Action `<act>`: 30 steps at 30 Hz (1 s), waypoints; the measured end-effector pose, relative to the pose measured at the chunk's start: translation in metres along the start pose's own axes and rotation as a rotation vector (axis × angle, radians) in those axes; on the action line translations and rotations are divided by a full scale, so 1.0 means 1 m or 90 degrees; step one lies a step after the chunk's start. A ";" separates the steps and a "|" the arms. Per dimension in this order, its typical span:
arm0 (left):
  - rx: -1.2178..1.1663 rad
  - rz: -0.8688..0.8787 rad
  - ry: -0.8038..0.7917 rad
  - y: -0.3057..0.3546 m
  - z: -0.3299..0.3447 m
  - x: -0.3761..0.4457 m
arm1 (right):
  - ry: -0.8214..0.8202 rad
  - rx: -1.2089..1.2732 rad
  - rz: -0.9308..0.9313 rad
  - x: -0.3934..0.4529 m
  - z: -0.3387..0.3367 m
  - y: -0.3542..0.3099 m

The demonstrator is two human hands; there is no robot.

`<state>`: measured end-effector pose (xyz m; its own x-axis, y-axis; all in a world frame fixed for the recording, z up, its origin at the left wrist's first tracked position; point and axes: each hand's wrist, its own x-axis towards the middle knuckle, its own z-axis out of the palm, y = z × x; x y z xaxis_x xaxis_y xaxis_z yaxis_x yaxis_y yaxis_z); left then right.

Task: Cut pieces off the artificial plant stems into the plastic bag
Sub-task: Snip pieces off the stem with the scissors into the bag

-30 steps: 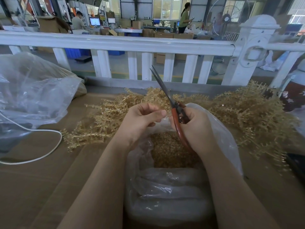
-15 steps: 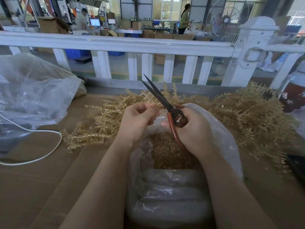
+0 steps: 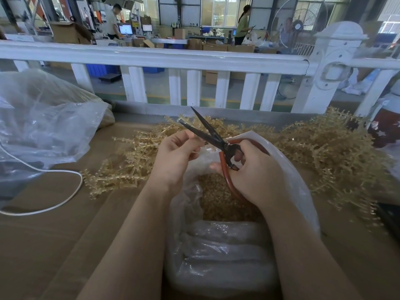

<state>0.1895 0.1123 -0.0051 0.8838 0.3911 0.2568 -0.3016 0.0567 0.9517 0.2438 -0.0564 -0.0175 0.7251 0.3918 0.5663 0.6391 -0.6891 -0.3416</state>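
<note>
**A factory floor, seen from a sorting bench**

This is a factory or packing workshop. Beyond the fingers [image 3: 184, 137] a white railing [image 3: 151, 58] fences the bench from an open hall with cardboard boxes [image 3: 69, 32], computer monitors [image 3: 126, 29], blue crates [image 3: 96, 69], an industrial fan [image 3: 299, 24] and two workers standing at far tables under high steel-framed windows [image 3: 225, 10].

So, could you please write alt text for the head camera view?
Over an open plastic bag of cut pieces, the right hand holds open red-handled scissors while the left hand pinches a stem at the blades. Golden artificial plant stems lie piled behind.
</note>
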 end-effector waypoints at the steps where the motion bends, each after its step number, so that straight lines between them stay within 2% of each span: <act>1: 0.000 0.000 -0.002 0.001 0.000 0.000 | 0.001 0.001 0.003 0.000 0.001 0.000; 7: -0.009 0.001 -0.009 0.003 0.001 -0.001 | 0.013 0.084 0.015 0.001 0.011 0.005; 13: -0.016 -0.008 -0.008 0.005 0.001 -0.001 | 0.077 0.066 -0.016 -0.002 0.009 0.003; 26: -0.013 -0.005 -0.020 0.002 -0.002 0.000 | 0.120 0.064 -0.040 -0.002 0.011 0.004; 30: 0.015 -0.028 -0.025 -0.001 -0.002 0.002 | 0.099 0.088 -0.019 -0.001 0.016 0.005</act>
<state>0.1906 0.1147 -0.0056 0.9094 0.3527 0.2206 -0.2541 0.0512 0.9658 0.2508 -0.0502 -0.0321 0.6644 0.3046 0.6824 0.6960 -0.5849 -0.4165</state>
